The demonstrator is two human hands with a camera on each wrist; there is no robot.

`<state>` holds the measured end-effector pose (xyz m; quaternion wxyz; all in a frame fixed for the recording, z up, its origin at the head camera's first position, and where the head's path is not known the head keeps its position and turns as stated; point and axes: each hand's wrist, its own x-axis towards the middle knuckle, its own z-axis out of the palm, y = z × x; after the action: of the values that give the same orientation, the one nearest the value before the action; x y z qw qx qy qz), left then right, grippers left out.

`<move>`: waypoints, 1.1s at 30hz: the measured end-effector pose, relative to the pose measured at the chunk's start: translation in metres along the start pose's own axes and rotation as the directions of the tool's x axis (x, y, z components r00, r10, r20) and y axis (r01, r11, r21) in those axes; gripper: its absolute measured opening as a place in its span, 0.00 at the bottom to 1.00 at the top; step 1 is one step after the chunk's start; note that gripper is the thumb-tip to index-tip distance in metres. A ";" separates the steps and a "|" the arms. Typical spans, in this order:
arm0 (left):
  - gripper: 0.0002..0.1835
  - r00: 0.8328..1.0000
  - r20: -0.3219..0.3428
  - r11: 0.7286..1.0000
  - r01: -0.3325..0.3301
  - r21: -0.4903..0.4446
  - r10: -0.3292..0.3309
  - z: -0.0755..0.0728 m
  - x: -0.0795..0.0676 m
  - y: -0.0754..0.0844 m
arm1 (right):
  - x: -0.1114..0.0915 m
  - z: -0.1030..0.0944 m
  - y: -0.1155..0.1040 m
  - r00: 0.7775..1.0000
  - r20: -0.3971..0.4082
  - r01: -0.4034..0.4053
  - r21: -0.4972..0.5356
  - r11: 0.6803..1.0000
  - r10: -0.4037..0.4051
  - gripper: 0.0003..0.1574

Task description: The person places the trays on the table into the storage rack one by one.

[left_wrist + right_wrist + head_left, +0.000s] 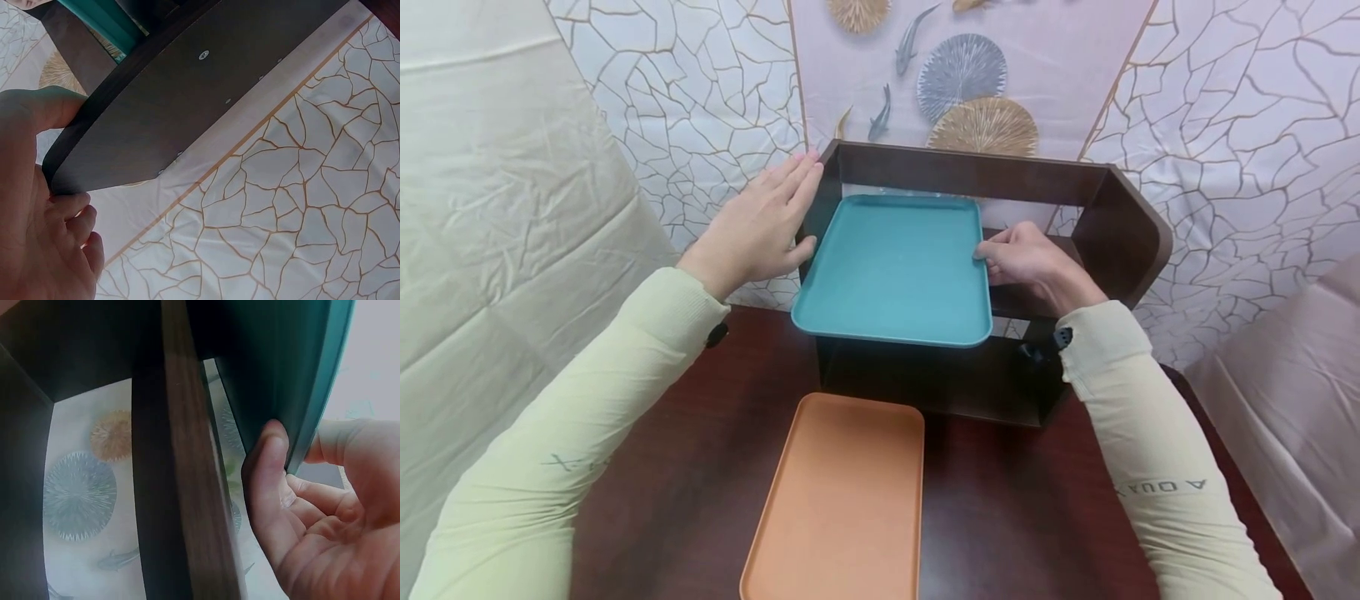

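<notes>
In the head view a teal tray (898, 271) sits tilted at the upper opening of a dark brown shelf unit (970, 172), its near edge jutting out in front. My right hand (1030, 260) pinches the tray's right rim. The right wrist view shows the thumb on one face of the teal tray (281, 375) and fingers on the other side. My left hand (758, 218) rests on the shelf's left side panel, fingers stretched along its top and thumb apart. Up close, the left wrist view shows that hand (37, 187) at the panel's corner (144, 112).
An orange tray (842, 500) lies flat on the dark red-brown table (692, 450) in front of the shelf. Below the teal tray is the shelf's lower compartment (925, 387). Patterned cloth (700, 92) hangs behind, and pale fabric (497, 208) drapes on the left.
</notes>
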<state>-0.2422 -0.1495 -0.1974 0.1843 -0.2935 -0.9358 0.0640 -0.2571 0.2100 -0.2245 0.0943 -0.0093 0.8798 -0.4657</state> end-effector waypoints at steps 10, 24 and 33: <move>0.46 1.000 0.004 1.000 0.001 -0.006 -0.001 0.000 0.000 0.001 | 0.001 0.003 0.002 0.999 0.000 -0.044 -0.037 0.998 0.044 0.28; 0.47 1.000 0.008 1.000 0.003 -0.026 -0.002 0.000 -0.001 0.003 | -0.008 0.012 -0.002 0.985 -0.172 -0.016 -0.285 0.958 -0.035 0.18; 0.46 1.000 -0.003 1.000 -0.015 -0.009 0.015 -0.001 0.000 0.002 | -0.012 0.009 -0.002 0.958 -0.203 0.078 -0.488 0.869 -0.200 0.18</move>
<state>-0.2405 -0.1482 -0.1966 0.1838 -0.3016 -0.9336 0.0605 -0.2434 0.2032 -0.2260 -0.0552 -0.0377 0.9688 -0.2387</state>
